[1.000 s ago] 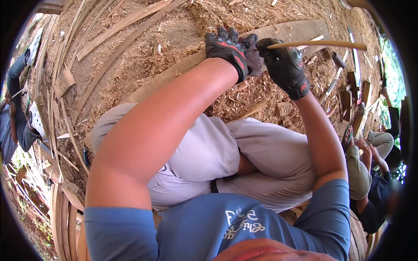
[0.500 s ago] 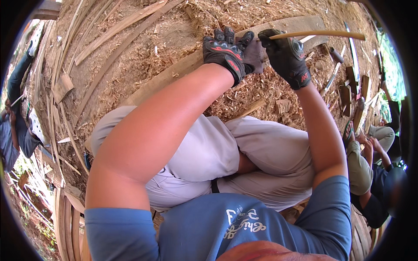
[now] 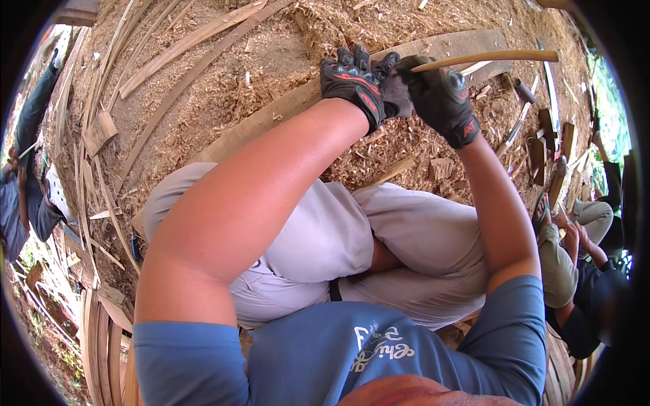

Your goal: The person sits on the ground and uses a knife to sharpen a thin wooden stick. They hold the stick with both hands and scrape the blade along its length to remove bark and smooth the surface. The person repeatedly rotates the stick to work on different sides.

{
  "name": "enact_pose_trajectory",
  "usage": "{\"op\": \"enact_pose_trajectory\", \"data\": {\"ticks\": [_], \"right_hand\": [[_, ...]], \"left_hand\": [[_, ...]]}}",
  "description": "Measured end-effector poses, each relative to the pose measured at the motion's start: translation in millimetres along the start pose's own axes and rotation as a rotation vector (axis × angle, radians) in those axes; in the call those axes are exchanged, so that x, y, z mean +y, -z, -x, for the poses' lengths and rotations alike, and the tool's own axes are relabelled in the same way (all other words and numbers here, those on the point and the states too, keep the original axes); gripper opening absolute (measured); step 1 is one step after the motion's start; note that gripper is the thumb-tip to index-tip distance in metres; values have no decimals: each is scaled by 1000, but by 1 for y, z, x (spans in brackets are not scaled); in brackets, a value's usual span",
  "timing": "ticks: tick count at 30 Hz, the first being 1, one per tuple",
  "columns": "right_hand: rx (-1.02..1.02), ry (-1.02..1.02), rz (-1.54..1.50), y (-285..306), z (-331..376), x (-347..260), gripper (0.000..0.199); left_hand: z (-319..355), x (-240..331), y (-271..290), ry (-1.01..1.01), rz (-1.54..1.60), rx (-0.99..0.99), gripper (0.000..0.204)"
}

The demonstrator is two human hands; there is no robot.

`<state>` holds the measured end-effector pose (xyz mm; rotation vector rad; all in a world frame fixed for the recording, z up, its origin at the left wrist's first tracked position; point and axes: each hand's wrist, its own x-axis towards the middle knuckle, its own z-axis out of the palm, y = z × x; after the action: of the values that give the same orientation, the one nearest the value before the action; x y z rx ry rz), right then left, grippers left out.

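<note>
My right hand (image 3: 440, 98), in a black glove, is closed round a slim, slightly curved wooden strip (image 3: 497, 58) whose free end sticks out to the right. Close on its left is my left hand (image 3: 352, 82), in a matching black glove with red marks. Between its thumb and fingers it pinches a limp dark grey-brown sheet (image 3: 398, 95), perhaps cloth or sandpaper. The two hands almost meet at this sheet, and the strip's left end is hidden there. Under both hands a wide plank (image 3: 271, 116) lies slantwise on the shaving-covered ground.
Long thin slats (image 3: 196, 51) lie at the far left beside a wood block (image 3: 99, 133). To the right are a hammer-like tool (image 3: 523, 91) and several dark wood blocks (image 3: 547, 130). Another person (image 3: 575, 264) sits at the right edge; one more (image 3: 30, 196) is at the left.
My right hand has shifted left with the wooden strip, closer to my left hand, covering more of the dark sheet. My left hand has barely moved.
</note>
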<state>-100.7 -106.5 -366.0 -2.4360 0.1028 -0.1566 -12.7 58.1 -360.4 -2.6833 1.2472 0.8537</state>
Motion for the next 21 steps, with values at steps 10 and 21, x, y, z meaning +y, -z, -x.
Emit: {"op": "enact_pose_trajectory", "data": {"ticks": [10, 21], "right_hand": [[39, 8, -3, 3, 1, 11, 11], [-85, 225, -70, -9, 21, -17, 10]], "left_hand": [[-3, -1, 2, 11, 2, -50, 97], [-2, -4, -5, 19, 7, 24, 102]]}}
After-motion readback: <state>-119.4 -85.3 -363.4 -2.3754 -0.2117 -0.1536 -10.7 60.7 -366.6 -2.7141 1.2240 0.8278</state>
